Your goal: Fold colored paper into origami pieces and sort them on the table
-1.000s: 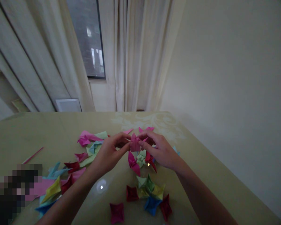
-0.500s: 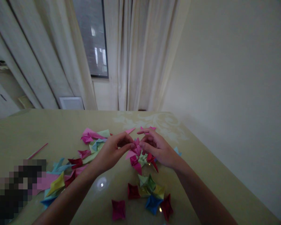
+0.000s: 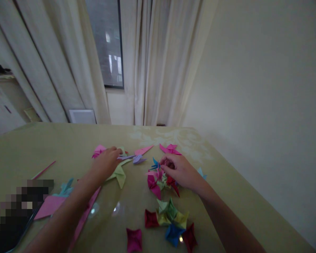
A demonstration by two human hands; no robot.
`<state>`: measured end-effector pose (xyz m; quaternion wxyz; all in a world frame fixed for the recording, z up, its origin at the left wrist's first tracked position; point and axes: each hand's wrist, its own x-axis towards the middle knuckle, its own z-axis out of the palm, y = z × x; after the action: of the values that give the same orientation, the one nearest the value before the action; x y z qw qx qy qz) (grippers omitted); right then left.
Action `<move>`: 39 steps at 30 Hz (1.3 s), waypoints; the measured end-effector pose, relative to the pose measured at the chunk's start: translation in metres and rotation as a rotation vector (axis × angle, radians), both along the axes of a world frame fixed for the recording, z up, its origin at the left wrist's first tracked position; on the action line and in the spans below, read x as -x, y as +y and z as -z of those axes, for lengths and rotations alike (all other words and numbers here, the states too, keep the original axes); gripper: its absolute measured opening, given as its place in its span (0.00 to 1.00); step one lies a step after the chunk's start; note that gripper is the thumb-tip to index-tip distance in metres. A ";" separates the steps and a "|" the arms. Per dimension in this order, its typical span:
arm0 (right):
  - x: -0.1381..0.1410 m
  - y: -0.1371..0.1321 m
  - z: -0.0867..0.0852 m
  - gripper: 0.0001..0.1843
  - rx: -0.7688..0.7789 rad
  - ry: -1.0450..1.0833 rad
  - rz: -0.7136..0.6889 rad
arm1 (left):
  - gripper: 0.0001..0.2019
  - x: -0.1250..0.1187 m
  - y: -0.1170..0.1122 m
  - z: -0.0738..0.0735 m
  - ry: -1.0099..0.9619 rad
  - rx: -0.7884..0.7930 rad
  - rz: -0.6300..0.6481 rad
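Note:
My left hand [image 3: 105, 163] reaches out to the left over a heap of folded coloured papers [image 3: 119, 172], its fingers curled down onto a pale green and pink piece; what they grip is hidden. My right hand [image 3: 177, 170] rests with fingers curled on a small pink folded paper piece [image 3: 155, 174] at the top of a cluster of pink, red and green origami pieces [image 3: 160, 182]. A purple folded piece [image 3: 138, 160] lies between the two hands.
A second cluster of folded pieces [image 3: 171, 219] in red, green, yellow and blue lies nearer me, with a single magenta one [image 3: 134, 239]. Pink sheets [image 3: 51, 206] and a pink strip [image 3: 43, 170] lie at the left. The table edge runs along the right by the wall.
The hands, which were together on one pink folded piece, have parted. My left hand has moved left to the paper heap, and my right hand has lowered the pink piece onto the cluster.

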<state>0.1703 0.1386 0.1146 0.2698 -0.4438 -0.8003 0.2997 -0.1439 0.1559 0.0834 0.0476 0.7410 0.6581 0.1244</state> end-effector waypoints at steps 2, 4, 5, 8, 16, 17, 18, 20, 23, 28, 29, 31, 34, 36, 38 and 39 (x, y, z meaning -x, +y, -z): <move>0.000 0.003 0.004 0.05 0.000 -0.022 0.012 | 0.12 0.024 0.006 0.009 0.144 0.043 -0.085; -0.001 0.004 0.004 0.06 -0.007 -0.017 0.031 | 0.13 0.037 0.009 0.017 0.176 0.103 -0.104; -0.001 0.004 0.003 0.06 -0.010 -0.006 0.038 | 0.13 0.040 0.010 0.020 0.173 0.134 -0.102; -0.002 0.003 -0.002 0.07 0.008 0.028 0.026 | 0.14 0.038 0.010 0.023 0.180 0.189 -0.108; -0.006 0.000 -0.006 0.08 -0.063 -0.058 -0.003 | 0.16 0.030 0.010 0.016 0.219 0.140 -0.133; -0.006 0.000 -0.005 0.08 -0.060 -0.067 -0.007 | 0.17 0.030 0.009 0.013 0.205 0.117 -0.142; -0.006 0.000 -0.005 0.08 -0.046 -0.077 -0.011 | 0.17 0.029 0.008 0.009 0.176 0.087 -0.147; -0.006 -0.001 -0.005 0.08 -0.002 -0.091 -0.012 | 0.16 0.025 0.005 -0.002 0.039 0.026 -0.128; -0.004 -0.003 -0.008 0.09 -0.004 -0.084 0.019 | 0.14 0.009 -0.003 -0.019 -0.358 0.001 0.034; 0.005 -0.015 -0.019 0.17 -0.020 0.166 -0.044 | 0.16 -0.037 -0.023 -0.030 -0.825 0.176 0.321; 0.007 -0.018 -0.021 0.19 -0.012 0.200 -0.076 | 0.16 -0.046 -0.027 -0.031 -0.852 0.202 0.358; 0.010 -0.024 -0.024 0.20 -0.035 0.201 -0.131 | 0.14 -0.060 -0.035 -0.031 -0.852 0.229 0.409; 0.011 -0.029 -0.027 0.14 -0.091 0.131 -0.183 | 0.11 -0.074 -0.043 -0.034 -0.807 0.253 0.458; 0.010 -0.029 -0.028 0.09 -0.094 0.097 -0.195 | 0.11 -0.076 -0.046 -0.037 -0.799 0.275 0.484; 0.009 -0.029 -0.027 0.07 -0.097 0.070 -0.193 | 0.13 -0.074 -0.046 -0.038 -0.799 0.324 0.518; 0.009 -0.028 -0.027 0.06 -0.098 0.052 -0.197 | 0.14 -0.070 -0.045 -0.038 -0.793 0.358 0.538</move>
<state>0.1614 0.1101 0.1416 0.2813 -0.3412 -0.8464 0.2968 -0.0736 0.1108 0.1211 0.4501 0.7602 0.3864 0.2649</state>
